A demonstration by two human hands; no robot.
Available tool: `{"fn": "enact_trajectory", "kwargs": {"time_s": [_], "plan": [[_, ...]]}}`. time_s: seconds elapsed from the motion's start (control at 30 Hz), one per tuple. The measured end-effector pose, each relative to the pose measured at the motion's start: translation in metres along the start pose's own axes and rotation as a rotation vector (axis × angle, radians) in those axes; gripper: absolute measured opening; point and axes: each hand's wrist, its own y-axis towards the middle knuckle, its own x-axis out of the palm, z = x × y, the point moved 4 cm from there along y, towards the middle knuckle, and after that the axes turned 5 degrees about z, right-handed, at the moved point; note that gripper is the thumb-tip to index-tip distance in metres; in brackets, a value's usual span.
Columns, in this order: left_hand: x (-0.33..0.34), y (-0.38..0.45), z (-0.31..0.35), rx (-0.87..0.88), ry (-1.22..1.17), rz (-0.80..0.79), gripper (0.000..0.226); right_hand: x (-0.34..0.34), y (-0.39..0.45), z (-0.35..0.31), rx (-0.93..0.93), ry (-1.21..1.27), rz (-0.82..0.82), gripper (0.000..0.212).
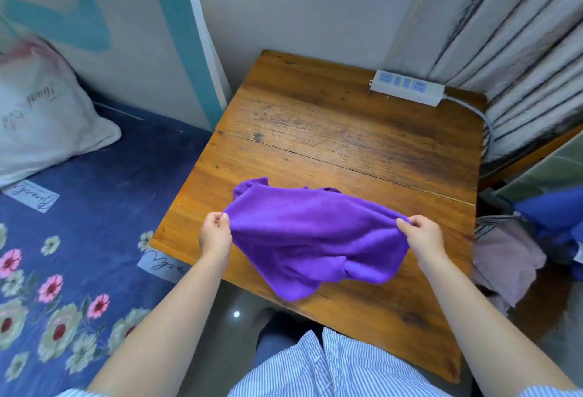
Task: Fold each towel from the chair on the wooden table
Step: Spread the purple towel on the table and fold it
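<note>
Spanning between both grips: purple towel (pixel 312 239), left hand (pixel 215 236), right hand (pixel 424 236) pinching opposite edges.

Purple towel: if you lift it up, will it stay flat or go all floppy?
Probably floppy: the purple towel sags and bunches between the left hand and right hand pinching its edge. It looks light, and its fuzzy surface likely won't slip.

A home bedroom: a bed (pixel 94 207) in floral sheets with a pillow (pixel 41 112), curtains (pixel 520 65), and a wooden worktop (pixel 331 131) alongside.

towel (pixel 312 239) on table (pixel 331 131), power strip (pixel 407 87) behind, bed (pixel 94 207) left
</note>
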Motion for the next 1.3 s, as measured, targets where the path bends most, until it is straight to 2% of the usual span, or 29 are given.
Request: {"fn": "enact_trajectory", "kwargs": {"time_s": [0.1, 0.27, 0.33, 0.4, 0.43, 0.5, 0.6, 0.7, 0.8, 0.87, 0.9, 0.97, 1.07, 1.17, 1.23, 1.3], "plan": [[0.008, -0.001, -0.001, 0.02, 0.133, -0.095, 0.024, 0.002, -0.007, 0.009, 0.025, -0.137, -0.112, 0.038], [0.009, 0.006, 0.004, -0.009, 0.316, -0.189, 0.031, 0.001, -0.004, -0.005, 0.003, -0.35, -0.17, 0.017], [0.01, 0.003, 0.004, -0.134, 0.195, -0.334, 0.027, 0.003, -0.003, -0.014, -0.006, -0.453, -0.202, 0.015], [0.006, -0.007, 0.003, -0.339, 0.047, -0.555, 0.01, 0.008, -0.008, -0.019, 0.036, -0.489, -0.237, 0.011], [0.002, -0.012, 0.0, -0.364, 0.082, -0.669, 0.004, 0.012, -0.013, -0.018, 0.079, -0.491, -0.266, 0.01], [-0.003, -0.019, -0.011, -0.299, 0.244, -0.795, 0.02, 0.02, -0.023, -0.016, 0.134, -0.506, -0.304, 0.018], [-0.006, -0.019, -0.022, -0.202, 0.314, -0.673, 0.03, 0.029, -0.031, -0.019, 0.126, -0.563, -0.263, 0.013], [-0.004, -0.016, -0.03, -0.277, 0.235, -0.633, 0.028, 0.036, -0.03, -0.022, 0.104, -0.561, -0.187, 0.02], [0.001, -0.015, -0.043, -0.321, 0.314, -0.633, 0.025, 0.042, -0.032, -0.023, 0.107, -0.565, -0.146, 0.021], [0.008, -0.017, -0.053, -0.338, 0.353, -0.636, 0.012, 0.044, -0.035, -0.02, 0.125, -0.541, -0.108, 0.022], [0.01, -0.017, -0.056, -0.346, 0.347, -0.629, 0.015, 0.044, -0.039, -0.019, 0.132, -0.52, -0.092, 0.021], [0.014, -0.014, -0.06, -0.284, 0.402, -0.613, 0.01, 0.047, -0.047, -0.014, 0.123, -0.495, -0.071, 0.014], [0.015, -0.005, -0.06, -0.154, 0.493, -0.524, 0.006, 0.049, -0.054, -0.007, 0.109, -0.49, -0.04, 0.035], [0.007, 0.01, -0.05, -0.104, 0.404, -0.418, 0.02, 0.048, -0.059, -0.007, 0.056, -0.495, 0.027, 0.027], [0.004, 0.019, -0.032, -0.066, 0.311, -0.432, 0.02, 0.047, -0.061, -0.013, 0.012, -0.456, 0.097, 0.016], [0.006, 0.023, -0.006, -0.079, 0.201, -0.501, 0.018, 0.046, -0.06, -0.024, -0.018, -0.408, 0.146, 0.018]]}}
